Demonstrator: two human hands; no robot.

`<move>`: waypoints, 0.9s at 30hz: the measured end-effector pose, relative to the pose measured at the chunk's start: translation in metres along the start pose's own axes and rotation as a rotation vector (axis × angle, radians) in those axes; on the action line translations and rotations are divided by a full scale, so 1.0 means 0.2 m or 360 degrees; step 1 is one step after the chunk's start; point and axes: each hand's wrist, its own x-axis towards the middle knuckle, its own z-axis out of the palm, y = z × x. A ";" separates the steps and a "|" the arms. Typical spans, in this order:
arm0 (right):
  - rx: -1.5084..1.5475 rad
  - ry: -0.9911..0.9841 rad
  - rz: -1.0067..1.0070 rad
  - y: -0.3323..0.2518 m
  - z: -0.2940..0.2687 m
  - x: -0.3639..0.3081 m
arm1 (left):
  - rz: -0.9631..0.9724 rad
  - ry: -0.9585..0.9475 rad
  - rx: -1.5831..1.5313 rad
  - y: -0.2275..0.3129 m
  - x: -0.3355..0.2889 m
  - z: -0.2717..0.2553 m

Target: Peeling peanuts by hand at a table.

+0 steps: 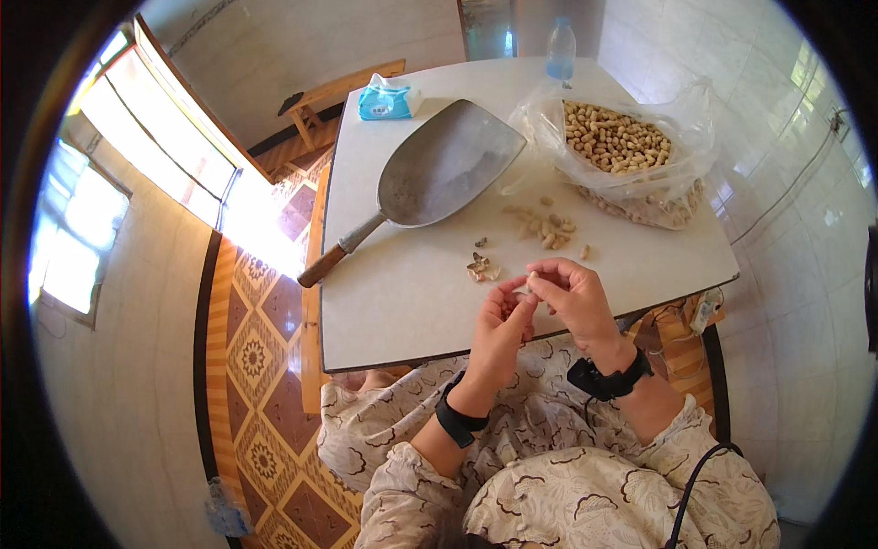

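Left hand (503, 325) and right hand (576, 297) pinching a peanut (532, 281) together, shells (481, 269) nearby on the tabletop (393, 316), loose peanuts (551, 231) beyond

So there's one small pale peanut (532, 283) pinched between the left hand (500, 331) and right hand (578, 304), mostly hidden. A loose bunch of tan, unshelled peanuts (549, 242) lies on the counter (402, 311) just beyond, with cracked shell bits (479, 269) off to the left.
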 end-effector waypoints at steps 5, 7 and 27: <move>0.0235 -0.0103 0.0336 0.01 -0.02 0.01 | 0.0232 0.0109 0.0181 0.05 -0.01 0.01; 0.0150 -0.0119 0.0353 0.02 0.00 0.00 | 0.0233 0.0121 0.0117 0.04 0.02 -0.03; -0.0812 -0.0256 -0.0421 0.10 0.06 -0.04 | 0.0267 0.0167 -0.0058 0.01 0.02 -0.05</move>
